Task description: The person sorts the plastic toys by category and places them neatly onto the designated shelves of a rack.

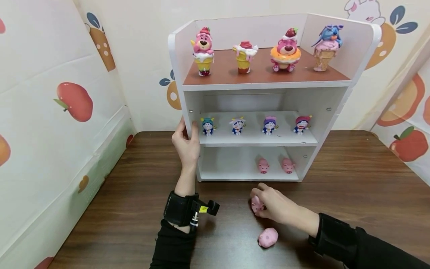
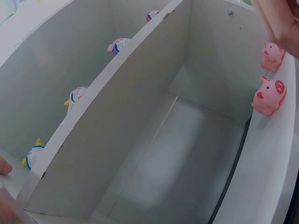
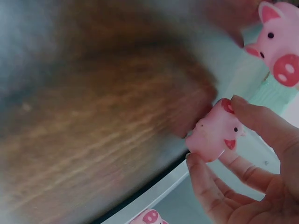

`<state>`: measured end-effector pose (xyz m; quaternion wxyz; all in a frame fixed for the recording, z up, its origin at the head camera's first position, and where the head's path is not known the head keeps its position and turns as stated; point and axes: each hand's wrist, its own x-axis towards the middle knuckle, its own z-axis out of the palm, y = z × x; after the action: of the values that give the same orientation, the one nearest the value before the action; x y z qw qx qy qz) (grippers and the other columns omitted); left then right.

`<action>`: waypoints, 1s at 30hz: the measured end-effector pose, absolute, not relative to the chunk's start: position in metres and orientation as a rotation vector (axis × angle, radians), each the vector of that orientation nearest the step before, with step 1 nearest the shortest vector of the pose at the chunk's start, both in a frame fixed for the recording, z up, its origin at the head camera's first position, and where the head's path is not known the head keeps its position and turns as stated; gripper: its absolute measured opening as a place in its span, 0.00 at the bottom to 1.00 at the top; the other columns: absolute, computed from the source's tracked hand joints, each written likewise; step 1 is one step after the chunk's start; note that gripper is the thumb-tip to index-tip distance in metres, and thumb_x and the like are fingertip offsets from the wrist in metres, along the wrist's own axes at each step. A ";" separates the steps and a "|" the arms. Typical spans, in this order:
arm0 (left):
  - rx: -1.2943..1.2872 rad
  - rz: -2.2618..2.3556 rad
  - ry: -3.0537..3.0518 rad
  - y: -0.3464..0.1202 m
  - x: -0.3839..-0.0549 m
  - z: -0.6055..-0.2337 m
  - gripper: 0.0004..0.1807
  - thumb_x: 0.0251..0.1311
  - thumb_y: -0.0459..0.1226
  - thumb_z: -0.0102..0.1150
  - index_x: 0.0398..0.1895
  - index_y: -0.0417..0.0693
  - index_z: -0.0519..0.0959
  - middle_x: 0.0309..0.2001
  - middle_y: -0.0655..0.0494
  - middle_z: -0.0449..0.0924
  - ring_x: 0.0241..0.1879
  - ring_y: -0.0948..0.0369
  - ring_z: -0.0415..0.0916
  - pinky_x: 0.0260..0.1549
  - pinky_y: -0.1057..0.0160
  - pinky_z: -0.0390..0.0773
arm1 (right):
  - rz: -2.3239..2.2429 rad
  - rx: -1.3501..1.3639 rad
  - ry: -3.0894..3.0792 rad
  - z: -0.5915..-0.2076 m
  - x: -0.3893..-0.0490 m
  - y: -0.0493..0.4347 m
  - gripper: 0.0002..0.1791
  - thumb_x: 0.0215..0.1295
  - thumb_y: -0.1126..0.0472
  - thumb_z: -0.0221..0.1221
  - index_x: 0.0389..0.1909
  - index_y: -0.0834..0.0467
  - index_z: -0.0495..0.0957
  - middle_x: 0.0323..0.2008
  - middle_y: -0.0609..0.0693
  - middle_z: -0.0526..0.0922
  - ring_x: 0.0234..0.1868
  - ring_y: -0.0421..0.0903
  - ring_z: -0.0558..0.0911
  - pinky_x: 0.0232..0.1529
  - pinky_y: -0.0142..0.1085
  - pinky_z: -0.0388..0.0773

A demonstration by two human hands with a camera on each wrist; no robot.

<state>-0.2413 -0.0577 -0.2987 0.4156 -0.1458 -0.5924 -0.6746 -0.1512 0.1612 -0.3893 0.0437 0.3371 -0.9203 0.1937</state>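
Note:
My left hand grips the left side panel of a white toy shelf. Between the fingertips and thumb of my right hand is a pink pig figurine, pinched just in front of the shelf. In the right wrist view this pig shows its dark eye and red ear. Another pink pig lies on the table just below that hand. Two more pigs, one left and one right, stand on the right half of the bottom shelf.
Several small capped figurines line the middle shelf. On the brown top stand a bear on an ice-cream cone, a winged cone, a bear with an orange ring and a blue-topped cone. Patterned walls enclose the wooden table.

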 end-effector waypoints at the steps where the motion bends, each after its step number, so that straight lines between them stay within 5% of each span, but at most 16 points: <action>1: -0.368 -1.692 -1.487 -0.058 -0.243 -0.300 0.18 0.53 0.20 0.48 0.49 0.25 0.71 0.47 0.36 0.74 0.46 0.54 0.72 0.45 0.58 0.71 | 0.596 1.040 -2.813 -0.389 -0.153 0.160 0.18 0.37 0.68 0.68 0.31 0.61 0.73 0.28 0.48 0.68 0.24 0.38 0.69 0.23 0.29 0.69; 12: -0.401 -1.680 -1.483 -0.062 -0.260 -0.317 0.18 0.55 0.24 0.49 0.52 0.31 0.71 0.49 0.43 0.74 0.49 0.58 0.71 0.46 0.59 0.70 | 0.568 1.049 -2.745 -0.382 -0.178 0.143 0.18 0.37 0.69 0.67 0.33 0.62 0.74 0.29 0.50 0.70 0.27 0.41 0.70 0.25 0.30 0.70; 24: -0.369 -1.701 -1.497 -0.059 -0.244 -0.301 0.18 0.53 0.19 0.47 0.50 0.25 0.70 0.48 0.35 0.73 0.48 0.54 0.71 0.46 0.57 0.70 | 0.517 0.968 -2.691 -0.377 -0.214 0.128 0.20 0.35 0.68 0.68 0.35 0.65 0.76 0.32 0.54 0.75 0.32 0.45 0.74 0.32 0.35 0.73; 30: -0.381 -1.695 -1.482 -0.061 -0.256 -0.313 0.18 0.54 0.22 0.49 0.51 0.30 0.71 0.48 0.42 0.74 0.48 0.58 0.72 0.46 0.59 0.70 | 0.526 0.903 -2.773 -0.378 -0.229 0.126 0.21 0.38 0.68 0.68 0.37 0.65 0.76 0.34 0.55 0.75 0.35 0.48 0.77 0.33 0.35 0.74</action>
<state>-0.2563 -0.0609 -0.3126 0.4159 -0.1518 -0.5901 -0.6751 -0.2290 0.1261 -0.3776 0.0892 0.3034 -0.9321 0.1768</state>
